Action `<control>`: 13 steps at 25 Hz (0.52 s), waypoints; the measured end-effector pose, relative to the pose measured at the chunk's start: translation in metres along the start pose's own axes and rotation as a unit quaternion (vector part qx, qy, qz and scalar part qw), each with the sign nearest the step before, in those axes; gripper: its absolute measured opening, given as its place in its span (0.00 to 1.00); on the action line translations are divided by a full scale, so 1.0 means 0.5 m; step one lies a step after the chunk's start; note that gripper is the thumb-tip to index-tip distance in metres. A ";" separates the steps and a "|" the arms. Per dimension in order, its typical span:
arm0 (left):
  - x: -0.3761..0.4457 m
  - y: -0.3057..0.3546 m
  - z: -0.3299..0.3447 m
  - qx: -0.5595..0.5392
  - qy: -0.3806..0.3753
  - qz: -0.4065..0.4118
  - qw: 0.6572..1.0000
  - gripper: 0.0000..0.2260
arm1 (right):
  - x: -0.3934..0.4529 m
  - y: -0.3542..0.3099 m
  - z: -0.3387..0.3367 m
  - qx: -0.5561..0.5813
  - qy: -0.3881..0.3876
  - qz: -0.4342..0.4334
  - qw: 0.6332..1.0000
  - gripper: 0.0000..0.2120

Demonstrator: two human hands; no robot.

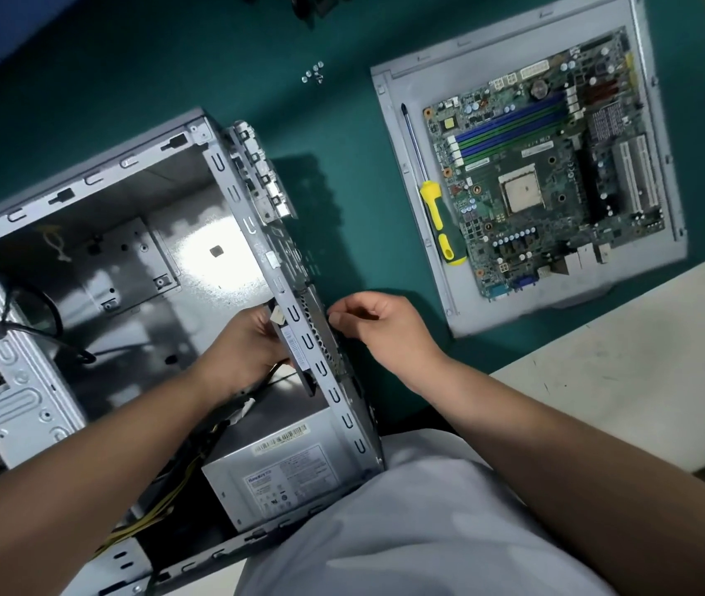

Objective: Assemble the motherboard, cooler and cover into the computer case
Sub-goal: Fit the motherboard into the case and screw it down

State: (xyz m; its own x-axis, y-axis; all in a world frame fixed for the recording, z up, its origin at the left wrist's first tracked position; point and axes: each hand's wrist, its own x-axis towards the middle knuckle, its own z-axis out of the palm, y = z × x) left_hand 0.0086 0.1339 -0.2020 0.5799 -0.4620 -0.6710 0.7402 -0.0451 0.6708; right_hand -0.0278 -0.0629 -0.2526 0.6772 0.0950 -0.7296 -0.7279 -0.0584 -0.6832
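Gripping a dark fan-like part (pixel 294 350) inside the open grey metal computer case (pixel 135 234), left hand (pixel 247 350) is curling its fingers round it at frame centre. Right hand (pixel 378 331) is pinching sth small against the case's rear wall from outside; can't tell what. Grey power supply w/ labels (pixel 286 475) and yellow cables (pixel 152 518) are sitting lower left. Green motherboard (pixel 544 165) is lying on the flat grey cover panel (pixel 488 303), upper right, beside a yellow-green screwdriver (pixel 438 221). Small silver screws (pixel 313 72) are resting on the teal mat (pixel 342 174), top centre.
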 end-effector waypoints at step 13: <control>0.004 -0.013 -0.002 0.030 0.024 -0.006 0.999 0.13 | -0.007 0.011 0.010 0.066 0.016 0.006 0.998 0.04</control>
State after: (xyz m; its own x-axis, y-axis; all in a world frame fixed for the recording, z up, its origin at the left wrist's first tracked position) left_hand 0.0052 0.1343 -0.2078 0.5889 -0.4173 -0.6921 0.7260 -0.1033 0.6799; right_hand -0.0348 -0.0584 -0.2537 0.6694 0.0631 -0.7402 -0.7428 0.0723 -0.6656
